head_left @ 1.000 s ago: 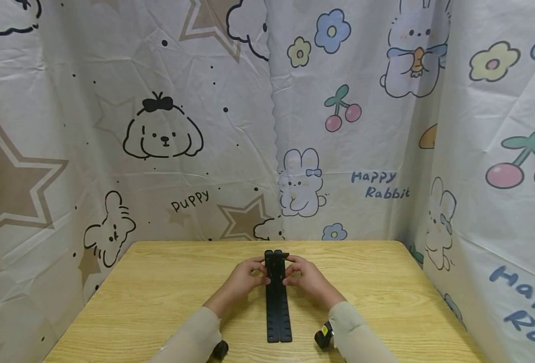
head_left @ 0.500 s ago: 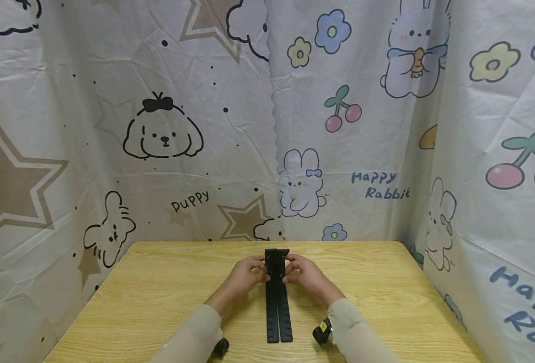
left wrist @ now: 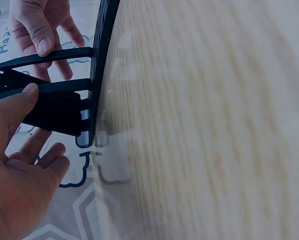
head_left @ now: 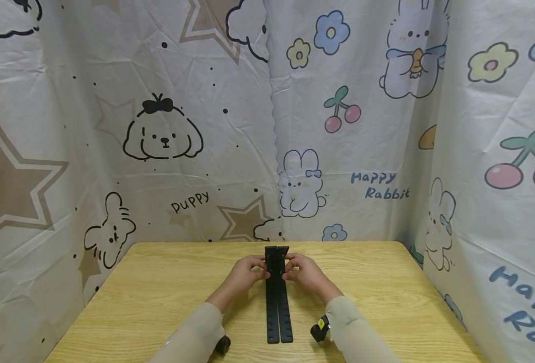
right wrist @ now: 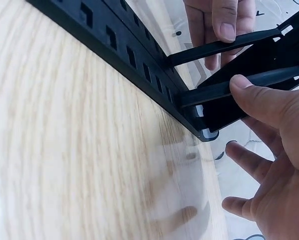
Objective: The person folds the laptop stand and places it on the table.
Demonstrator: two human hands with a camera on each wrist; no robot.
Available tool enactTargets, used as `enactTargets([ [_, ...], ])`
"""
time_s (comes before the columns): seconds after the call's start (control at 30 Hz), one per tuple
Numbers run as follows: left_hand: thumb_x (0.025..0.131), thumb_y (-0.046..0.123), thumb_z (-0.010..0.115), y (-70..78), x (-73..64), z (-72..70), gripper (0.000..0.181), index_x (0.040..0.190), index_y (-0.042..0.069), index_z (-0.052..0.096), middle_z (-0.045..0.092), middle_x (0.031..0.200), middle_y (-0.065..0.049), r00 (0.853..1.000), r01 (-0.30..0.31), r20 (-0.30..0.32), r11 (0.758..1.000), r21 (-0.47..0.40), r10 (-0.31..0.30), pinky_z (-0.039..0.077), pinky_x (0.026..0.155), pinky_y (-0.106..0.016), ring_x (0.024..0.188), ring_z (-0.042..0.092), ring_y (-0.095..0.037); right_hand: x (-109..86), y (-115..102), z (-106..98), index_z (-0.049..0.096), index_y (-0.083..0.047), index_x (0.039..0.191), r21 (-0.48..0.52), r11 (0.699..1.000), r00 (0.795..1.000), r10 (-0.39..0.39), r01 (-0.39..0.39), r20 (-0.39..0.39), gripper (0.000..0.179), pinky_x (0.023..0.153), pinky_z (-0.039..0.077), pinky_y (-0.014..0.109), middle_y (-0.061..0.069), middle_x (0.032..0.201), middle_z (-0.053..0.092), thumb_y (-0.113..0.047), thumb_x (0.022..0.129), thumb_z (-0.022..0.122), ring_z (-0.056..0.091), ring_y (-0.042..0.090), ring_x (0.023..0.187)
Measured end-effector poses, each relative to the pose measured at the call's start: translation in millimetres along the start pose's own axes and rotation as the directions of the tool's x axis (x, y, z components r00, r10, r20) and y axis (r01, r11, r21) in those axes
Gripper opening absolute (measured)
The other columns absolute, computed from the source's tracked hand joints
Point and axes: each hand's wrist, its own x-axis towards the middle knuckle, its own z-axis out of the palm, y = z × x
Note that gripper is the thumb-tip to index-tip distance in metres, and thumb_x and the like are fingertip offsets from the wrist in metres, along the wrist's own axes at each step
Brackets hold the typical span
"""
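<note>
A black folding laptop stand [head_left: 273,302] rests on the table, its two slotted base bars lying side by side and pointing at me. At its far end the upper plates [right wrist: 229,107] tilt up from the base, and two struts [left wrist: 64,86] reach from them to the slots. My left hand [head_left: 245,275] pinches the stand's left side, thumb on the nearer strut in the left wrist view. On the opposite side my right hand [head_left: 307,275] pinches the other strut, its thumb on top and the lower fingers spread loosely in the right wrist view.
The stand is on a light wood-grain table [head_left: 177,282] with rounded far corners. A printed cloth curtain [head_left: 240,126] hangs behind the table and along both sides. Black wrist cameras [head_left: 320,328] sit under the sleeves.
The far end of the stand has risen and tilted up a little, with both hands moving along with it. The near ends of the base bars have parted slightly.
</note>
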Motion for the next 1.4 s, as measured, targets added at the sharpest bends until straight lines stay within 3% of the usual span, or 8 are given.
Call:
enactTargets([
  [0.33,0.089,0.017,0.080,-5.1,3.4,2.3,0.006,0.088,0.012,0.078,0.068,0.132,-0.009,1.000,-0.005,-0.026,0.999,-0.035,0.004,0.042,0.111,-0.060,0.131,0.058,-0.038,3.5,2,3,0.073,-0.011,0.081,0.001,1.000,1.000,0.009,-0.009,-0.021,0.010,0.115,0.038,0.059,0.013,0.138,0.062,-0.011,0.088,0.080,0.051,0.041,0.136],
  [0.8,0.089,0.011,0.079,-11.8,7.8,7.8,0.004,0.093,0.012,0.080,0.075,0.119,-0.006,0.995,-0.008,-0.096,0.998,-0.062,0.002,0.044,0.111,-0.057,0.123,0.064,-0.032,8.2,6,10,0.075,-0.012,0.079,0.065,0.996,0.994,0.063,-0.057,-0.089,0.009,0.115,0.038,0.058,0.011,0.132,0.066,-0.009,0.086,0.080,0.053,0.038,0.134],
  [1.13,0.089,0.014,0.081,-11.0,12.0,6.7,0.005,0.092,0.012,0.079,0.076,0.115,-0.005,0.993,0.035,-0.111,0.998,-0.045,-0.040,0.046,0.110,-0.055,0.121,0.065,-0.032,15.3,12,13,0.078,-0.008,0.082,0.137,0.991,0.985,0.022,0.002,-0.174,0.007,0.106,0.048,0.050,0.002,0.107,0.074,-0.005,0.081,0.084,0.065,0.026,0.111],
  [1.4,0.088,0.018,0.083,-11.4,16.4,5.6,0.006,0.091,0.014,0.078,0.075,0.107,0.001,0.989,0.055,-0.133,0.998,-0.028,-0.058,0.049,0.108,-0.050,0.117,0.066,-0.028,20.3,14,13,0.076,-0.011,0.078,0.198,0.980,0.975,0.068,-0.026,-0.212,0.011,0.103,0.050,0.047,-0.001,0.100,0.076,-0.009,0.080,0.087,0.068,0.021,0.105],
])
